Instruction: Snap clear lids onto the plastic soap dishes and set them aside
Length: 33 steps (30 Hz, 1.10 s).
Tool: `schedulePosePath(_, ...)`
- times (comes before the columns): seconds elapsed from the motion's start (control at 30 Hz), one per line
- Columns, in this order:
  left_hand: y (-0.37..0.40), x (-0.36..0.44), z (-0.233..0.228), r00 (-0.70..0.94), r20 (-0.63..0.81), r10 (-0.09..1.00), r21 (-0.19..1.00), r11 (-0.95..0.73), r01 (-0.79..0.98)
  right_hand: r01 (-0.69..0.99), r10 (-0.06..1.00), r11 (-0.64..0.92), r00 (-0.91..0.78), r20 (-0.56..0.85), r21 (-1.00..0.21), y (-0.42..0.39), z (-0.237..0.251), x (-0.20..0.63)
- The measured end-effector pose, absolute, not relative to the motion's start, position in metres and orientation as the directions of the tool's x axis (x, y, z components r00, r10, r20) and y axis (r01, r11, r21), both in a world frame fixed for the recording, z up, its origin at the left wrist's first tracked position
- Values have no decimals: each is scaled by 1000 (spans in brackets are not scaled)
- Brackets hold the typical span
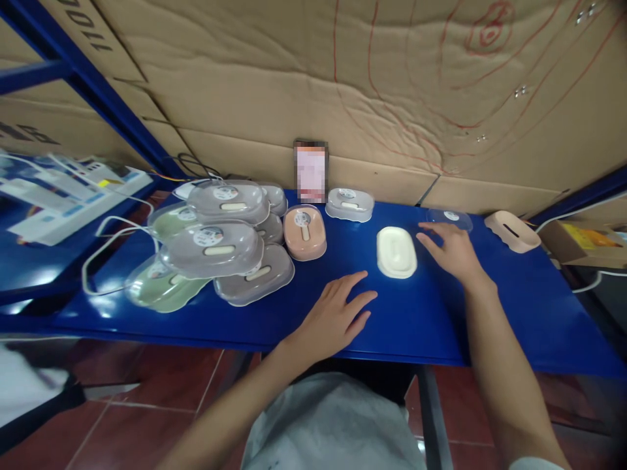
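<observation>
The left hand point(333, 316) lies flat on the glossy blue metal worktop point(421, 313) near its front edge, fingers spread loosely and holding nothing. The right hand point(453, 251) reaches further in, palm down and fingers stretched wide, empty too — its fingertips lie just beside the clear plastic lid with a round sticker point(450, 219), which sits near the back edge, though whether they touch it I cannot tell. Between the two hands, just beside the right thumb, rests the cream oval plastic soap-dish insert point(396, 251). A beige plastic soap-dish base with a slot point(512, 232) stands towards the back right corner, apart from the hand. Further left along the back edge are a grey lidded soap box point(349, 203) and a peach-pink lidded soap box point(304, 232). Towards the left end, a heap of grey and pale green lidded soap boxes point(215, 251) is stacked several high — a white cable point(105, 251) loops beside it. Brown cardboard sheets point(343, 85) line the wall behind.
</observation>
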<state>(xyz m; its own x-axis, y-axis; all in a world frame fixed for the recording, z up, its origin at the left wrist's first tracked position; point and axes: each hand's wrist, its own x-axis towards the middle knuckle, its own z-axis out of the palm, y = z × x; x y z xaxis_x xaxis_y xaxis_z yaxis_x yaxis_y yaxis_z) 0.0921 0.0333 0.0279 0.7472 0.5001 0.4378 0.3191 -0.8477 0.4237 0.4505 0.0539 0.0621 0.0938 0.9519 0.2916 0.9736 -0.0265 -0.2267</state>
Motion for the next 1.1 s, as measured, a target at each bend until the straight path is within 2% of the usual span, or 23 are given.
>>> schedulePosePath(0.07, 39, 96, 32, 799, 403, 446, 366, -879, 306, 977, 952, 3, 63, 298, -215, 55, 56, 447)
schedulePosePath(0.13, 49, 100, 37, 855, 361, 372, 285, -917, 279, 981, 947, -50, 107, 304, -188, 56, 48, 452)
schedulePosePath(0.2, 64, 104, 42, 893, 322, 314, 223, -942, 251, 975, 933, -169, 205, 295, -141, 57, 41, 464)
schedulePosePath(0.3, 86, 106, 48, 919, 282, 276, 207, -953, 223, 938, 909, -340, 347, 230, -71, 58, 37, 487)
schedulePosePath(0.33, 92, 105, 48, 926, 270, 264, 213, -954, 210, 943, 920, -328, 334, 206, -61, 57, 38, 495)
schedulePosePath(0.4, 100, 103, 48, 941, 255, 222, 225, -960, 165, 975, 955, -211, 220, 201, -65, 54, 43, 514)
schedulePosePath(0.47, 103, 98, 46, 948, 248, 200, 234, -962, 142, 990, 956, -120, 135, 262, -72, 48, 48, 536)
schedulePosePath(0.5, 103, 96, 44, 944, 254, 211, 235, -960, 151, 983, 934, -170, 183, 307, -69, 43, 50, 548)
schedulePosePath(0.57, 100, 92, 42, 925, 279, 257, 235, -953, 194, 910, 839, -409, 402, 367, -63, 34, 51, 569)
schedulePosePath(0.63, 98, 90, 42, 905, 307, 294, 239, -945, 226, 789, 727, -612, 588, 354, -56, 25, 50, 585)
schedulePosePath(0.7, 98, 89, 43, 891, 323, 319, 247, -937, 246, 739, 697, -673, 650, 303, -37, 18, 49, 590)
schedulePosePath(0.8, 102, 88, 44, 872, 328, 363, 259, -922, 286, 784, 763, -620, 610, 214, -26, 13, 53, 571)
schedulePosePath(0.9, 106, 85, 42, 859, 324, 396, 271, -909, 316, 885, 876, -465, 464, 133, -29, 9, 62, 521)
schedulePosePath(0.93, 107, 84, 41, 860, 318, 398, 278, -907, 317, 925, 910, -380, 373, 180, 10, 7, 66, 500)
schedulePosePath(1.0, 106, 83, 38, 865, 310, 396, 288, -906, 311, 977, 900, -188, 131, 416, 99, 3, 73, 458)
schedulePosePath(1.03, 105, 83, 37, 863, 310, 399, 294, -903, 312, 994, 883, -36, -17, 468, 106, 1, 76, 438)
schedulePosePath(1.1, 103, 84, 37, 844, 338, 416, 312, -896, 316, 962, 848, 254, -270, 456, 97, -1, 79, 405)
